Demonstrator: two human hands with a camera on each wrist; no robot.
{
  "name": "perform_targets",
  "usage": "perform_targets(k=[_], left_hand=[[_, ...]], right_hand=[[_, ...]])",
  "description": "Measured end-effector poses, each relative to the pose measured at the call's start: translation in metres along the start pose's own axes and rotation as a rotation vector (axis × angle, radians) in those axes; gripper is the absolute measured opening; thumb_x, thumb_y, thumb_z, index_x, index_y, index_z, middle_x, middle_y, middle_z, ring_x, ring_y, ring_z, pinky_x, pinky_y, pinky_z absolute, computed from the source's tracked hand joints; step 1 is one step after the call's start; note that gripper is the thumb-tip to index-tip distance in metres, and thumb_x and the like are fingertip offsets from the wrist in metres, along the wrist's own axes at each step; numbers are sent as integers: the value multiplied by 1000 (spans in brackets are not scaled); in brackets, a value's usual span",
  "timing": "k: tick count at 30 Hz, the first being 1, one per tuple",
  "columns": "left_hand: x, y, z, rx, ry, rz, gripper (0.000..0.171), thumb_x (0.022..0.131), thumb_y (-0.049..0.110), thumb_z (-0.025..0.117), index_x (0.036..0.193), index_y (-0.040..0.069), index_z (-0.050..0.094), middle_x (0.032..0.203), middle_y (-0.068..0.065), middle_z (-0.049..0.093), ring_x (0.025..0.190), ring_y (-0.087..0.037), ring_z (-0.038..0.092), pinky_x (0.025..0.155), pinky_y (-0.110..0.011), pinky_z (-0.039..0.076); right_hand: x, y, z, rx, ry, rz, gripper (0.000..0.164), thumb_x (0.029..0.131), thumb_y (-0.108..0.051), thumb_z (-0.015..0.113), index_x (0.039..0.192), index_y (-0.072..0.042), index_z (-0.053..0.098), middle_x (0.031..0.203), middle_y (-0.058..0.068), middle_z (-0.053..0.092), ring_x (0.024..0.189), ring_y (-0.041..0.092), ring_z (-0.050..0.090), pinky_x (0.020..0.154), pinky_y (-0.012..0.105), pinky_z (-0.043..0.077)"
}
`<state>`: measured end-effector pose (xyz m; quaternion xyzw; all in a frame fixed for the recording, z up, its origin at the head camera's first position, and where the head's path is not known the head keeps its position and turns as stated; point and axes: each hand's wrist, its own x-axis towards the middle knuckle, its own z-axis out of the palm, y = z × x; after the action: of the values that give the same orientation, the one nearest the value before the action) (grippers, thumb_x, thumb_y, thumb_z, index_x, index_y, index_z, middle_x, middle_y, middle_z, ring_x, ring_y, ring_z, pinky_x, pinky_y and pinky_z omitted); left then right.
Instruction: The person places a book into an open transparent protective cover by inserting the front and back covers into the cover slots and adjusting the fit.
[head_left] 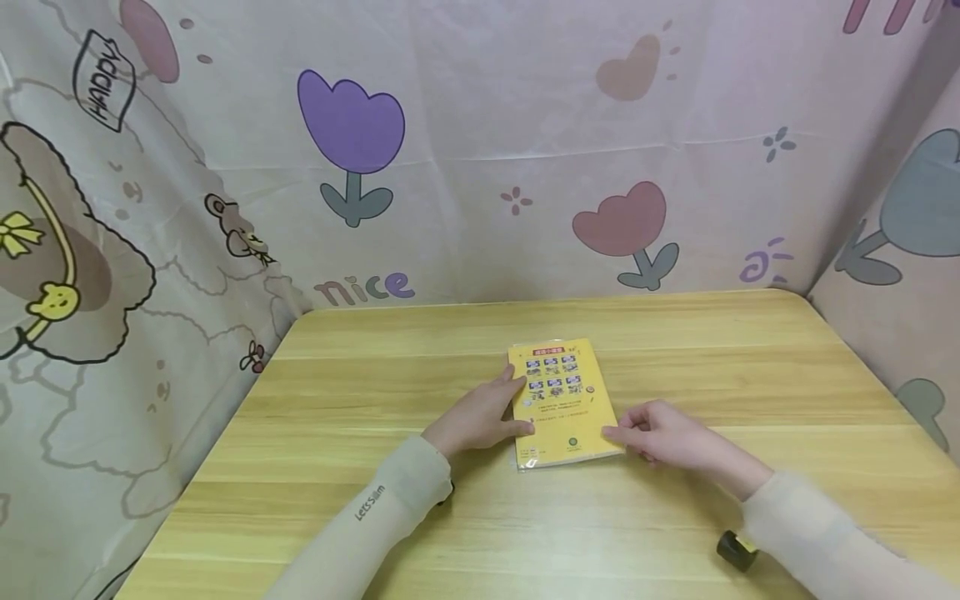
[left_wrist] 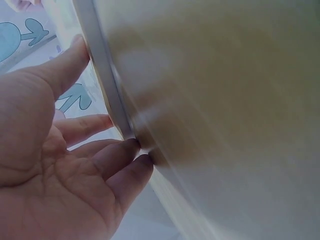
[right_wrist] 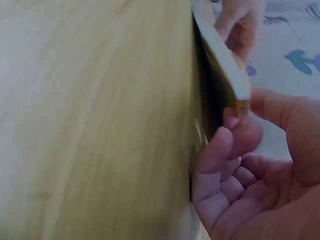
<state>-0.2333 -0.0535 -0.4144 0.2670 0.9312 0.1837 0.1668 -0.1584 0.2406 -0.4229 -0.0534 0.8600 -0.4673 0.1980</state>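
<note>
A yellow book (head_left: 562,417) in a clear plastic cover lies on the wooden table, small pictures and print on its upper face. My left hand (head_left: 480,417) rests along the book's left side, thumb and fingers spread and touching its edge. In the left wrist view, fingertips and thumb of that hand (left_wrist: 55,155) meet the book's side (left_wrist: 102,60). At the lower right corner, my right hand (head_left: 667,437) pinches the book between thumb and fingers. The right wrist view shows this corner of the book (right_wrist: 225,60) lifted off the table, with the right hand's (right_wrist: 270,165) fingertips beneath it.
The light wooden table (head_left: 360,367) spreads around the book. A small black and yellow object (head_left: 737,551) sits beside the right sleeve, partly hidden by it. Patterned cloth (head_left: 465,167) hangs behind the table and at both sides.
</note>
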Motion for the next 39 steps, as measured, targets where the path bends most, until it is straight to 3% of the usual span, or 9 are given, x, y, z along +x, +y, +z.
perform_targets(k=[4,14,17,19,21,23,25,32,39], left_hand=[[0,1,0,-8,-2,0,85,100,46,75,168,12,37,180,-13,16,165,-36,28,134,-50,29],[2,1,-5,-9,-15,7,84,99,44,77,166,11,40,179,-13,20,165,-36,28,134,-51,29],[5,2,-7,29,10,22,74,100,40,77,161,8,48,176,-16,31,163,-35,34,132,-50,33],[8,4,-8,61,44,38,58,101,36,75,149,6,60,161,-17,55,148,-33,54,123,-46,47],[11,8,-10,86,89,51,42,102,33,74,134,7,67,132,-13,71,121,-28,68,102,-40,58],[15,14,-12,91,131,51,27,102,30,72,120,9,71,101,-6,71,91,-21,65,79,-33,56],[19,21,-15,85,166,49,22,103,29,72,114,10,72,86,-1,64,76,-15,56,65,-27,49],[39,46,-22,34,216,-2,25,104,36,71,109,12,73,85,1,70,66,-10,54,58,-23,45],[56,64,-19,-11,220,-60,41,108,50,61,122,11,62,81,-1,63,67,-13,56,60,-26,48]], right_hand=[[1,-1,4,-64,33,-17,36,102,-38,72,80,-11,61,60,-7,45,54,10,40,49,20,34],[2,-3,13,-120,101,-35,37,95,-34,78,73,-13,56,60,-7,45,56,10,39,49,19,28],[2,-4,16,-143,122,-30,37,94,-33,79,72,-14,56,59,-7,46,55,10,40,49,19,29],[3,-5,18,-167,136,-23,36,93,-33,79,72,-14,56,60,-7,47,55,10,40,49,19,29],[3,-6,19,-187,150,-18,35,93,-32,79,72,-15,56,60,-7,48,56,11,41,49,19,30],[3,-7,20,-207,162,-16,35,92,-32,79,72,-15,56,60,-6,48,56,11,42,50,20,31],[3,-8,21,-229,170,-23,34,91,-31,78,72,-15,56,61,-6,49,56,11,43,50,20,31],[6,-9,24,-257,178,-30,31,90,-28,77,71,-15,56,61,-6,50,56,11,44,51,20,32],[8,-12,26,-250,180,-52,28,88,-23,75,70,-15,56,60,-6,49,54,9,42,49,19,31]])
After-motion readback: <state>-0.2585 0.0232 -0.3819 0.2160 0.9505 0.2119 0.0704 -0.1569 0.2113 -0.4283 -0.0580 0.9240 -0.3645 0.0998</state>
